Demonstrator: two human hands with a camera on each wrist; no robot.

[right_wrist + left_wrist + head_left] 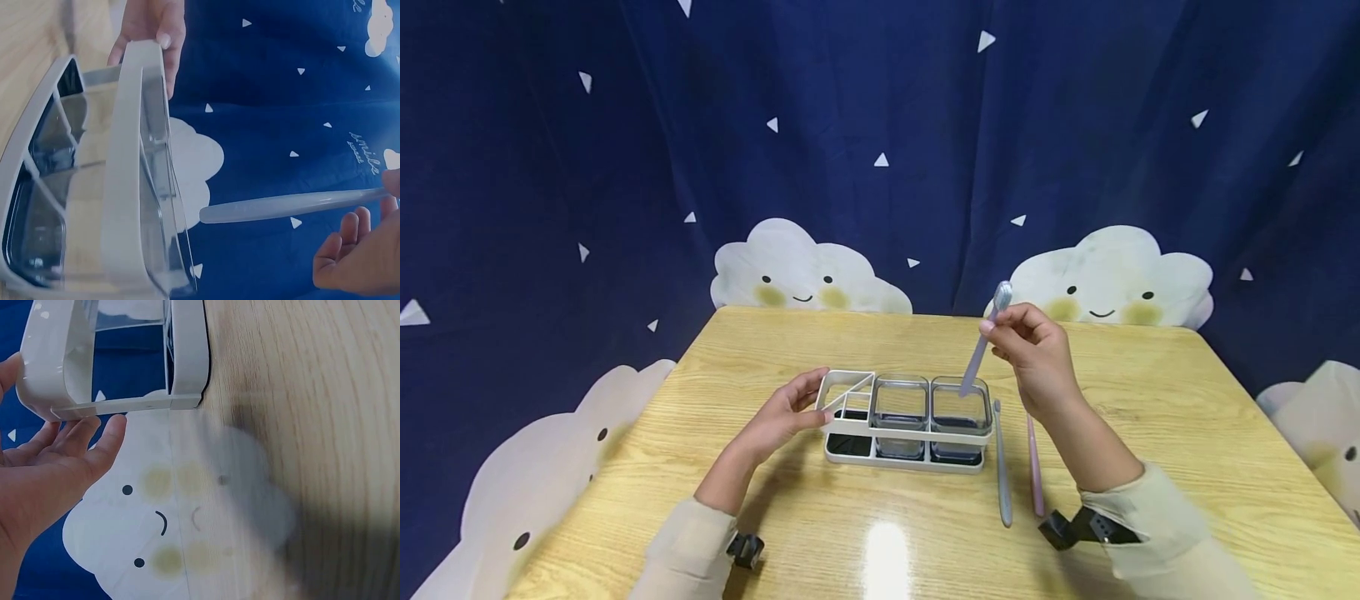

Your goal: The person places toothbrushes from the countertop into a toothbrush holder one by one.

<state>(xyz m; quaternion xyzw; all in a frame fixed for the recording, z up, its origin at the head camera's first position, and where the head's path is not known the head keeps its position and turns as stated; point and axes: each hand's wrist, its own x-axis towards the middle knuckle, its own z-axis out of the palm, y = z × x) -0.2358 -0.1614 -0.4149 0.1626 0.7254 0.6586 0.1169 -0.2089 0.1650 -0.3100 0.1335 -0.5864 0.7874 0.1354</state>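
A purple toothbrush (976, 363) is pinched near its bristled head by my right hand (1037, 358). Its handle end points down over the right-hand clear cup (961, 408) of a white toothbrush holder (901, 433). In the right wrist view the handle tip (209, 215) lies just beside the cup's rim. My left hand (786, 417) grips the left end of the holder, thumb on the near side and fingers on the far side. A second clear cup (900, 402) sits in the middle slot, beside the divided section.
A blue-grey toothbrush (1003, 475) and a pink toothbrush (1035, 475) lie on the wooden table (760, 533), right of the holder. Behind the table hangs a dark blue curtain (850, 83) with white triangles and clouds.
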